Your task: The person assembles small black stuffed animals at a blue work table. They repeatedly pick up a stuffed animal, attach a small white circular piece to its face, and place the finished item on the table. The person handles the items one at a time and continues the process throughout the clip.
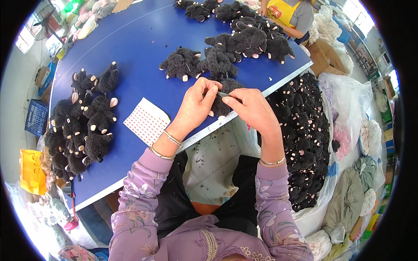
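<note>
A black plush toy (226, 85) with pink feet lies at the near edge of the blue table (143, 52), and both my hands are on it. My left hand (197, 102) pinches its upper side with closed fingers. My right hand (252, 106) grips it from the right and holds a thin grey tool (223, 94) pointed at the toy. The part of the toy under my fingers is hidden. A white sheet of small red dots (146, 121) lies on the table just left of my left wrist.
Finished-looking black plush toys lie in a pile at the left (82, 126) and in a group at the back (235, 43). A large clear bag (305, 135) of the same toys stands to my right. Another person in a yellow apron (287, 13) sits at the far end.
</note>
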The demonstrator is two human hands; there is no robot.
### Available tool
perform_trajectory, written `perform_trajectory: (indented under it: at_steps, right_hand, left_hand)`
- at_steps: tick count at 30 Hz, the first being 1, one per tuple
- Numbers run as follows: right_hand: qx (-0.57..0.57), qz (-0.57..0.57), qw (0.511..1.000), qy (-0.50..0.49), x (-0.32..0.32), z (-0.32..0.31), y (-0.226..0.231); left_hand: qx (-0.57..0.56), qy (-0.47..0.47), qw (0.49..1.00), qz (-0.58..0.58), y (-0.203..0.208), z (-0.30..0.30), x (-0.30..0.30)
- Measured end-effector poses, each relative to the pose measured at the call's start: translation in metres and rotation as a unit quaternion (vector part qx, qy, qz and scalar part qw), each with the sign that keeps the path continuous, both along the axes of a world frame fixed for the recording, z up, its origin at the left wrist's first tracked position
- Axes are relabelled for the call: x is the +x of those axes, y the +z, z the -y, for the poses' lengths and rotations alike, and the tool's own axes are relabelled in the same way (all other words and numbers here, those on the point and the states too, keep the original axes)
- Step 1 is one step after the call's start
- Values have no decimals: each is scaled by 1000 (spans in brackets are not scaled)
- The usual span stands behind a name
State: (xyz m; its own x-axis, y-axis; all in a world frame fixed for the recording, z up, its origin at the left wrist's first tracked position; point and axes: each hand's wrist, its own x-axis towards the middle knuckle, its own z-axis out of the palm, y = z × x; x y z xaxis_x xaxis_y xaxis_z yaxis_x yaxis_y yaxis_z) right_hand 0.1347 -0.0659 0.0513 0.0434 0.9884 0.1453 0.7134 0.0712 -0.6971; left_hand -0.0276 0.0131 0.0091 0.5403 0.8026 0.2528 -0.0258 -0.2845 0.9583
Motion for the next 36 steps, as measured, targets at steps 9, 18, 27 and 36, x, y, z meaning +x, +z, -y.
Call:
perform_trajectory:
  at_steps: [9,18,27,36]
  right_hand:
    - [7,24,1000,-17,-6,-1,-1]
    - [14,-195,964,-182,53,-1,-13]
    - [24,-219,966,-136,21,-13,-27]
    - [96,-407,908,-2,-5,-4,-5]
  left_hand:
    - [-3,-8,999,34,0,-4,-2]
    - [-98,-427,879,-186,44,15,-25]
    - [271,25,934,-232,8,16,-1]
    - [-62,14,996,-59,7,7,-1]
